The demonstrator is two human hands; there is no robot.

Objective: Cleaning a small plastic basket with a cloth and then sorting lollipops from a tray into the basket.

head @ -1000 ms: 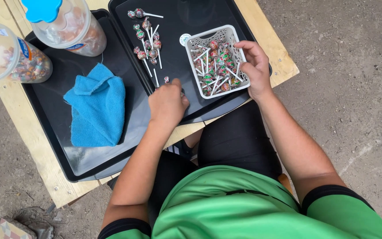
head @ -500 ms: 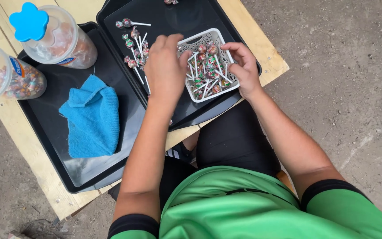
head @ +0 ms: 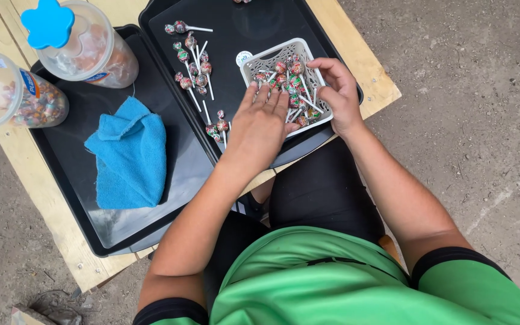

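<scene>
A small white lattice basket (head: 270, 56) full of wrapped lollipops (head: 288, 80) stands on the right black tray (head: 254, 24). My left hand (head: 259, 127) lies flat at the basket's near left edge, its spread fingers reaching onto the lollipops; nothing shows in its grip. At the basket's right rim, the fingers of my right hand (head: 339, 91) curl over the edge and hold it. Several lollipops (head: 192, 65) lie in a row on the tray left of the basket, and two lie just beside my left hand.
A second black tray (head: 73, 180) on the left carries a folded blue cloth (head: 129, 153). A plastic jar with a blue flower-shaped lid (head: 79, 42) and another jar of sweets (head: 16, 96) stand at the far left. Both trays rest on a wooden table (head: 43, 204) over dirt ground.
My left hand has moved from the tray's near part, by the row of lollipops, up and right onto the basket. My right hand has stayed on the basket's rim.
</scene>
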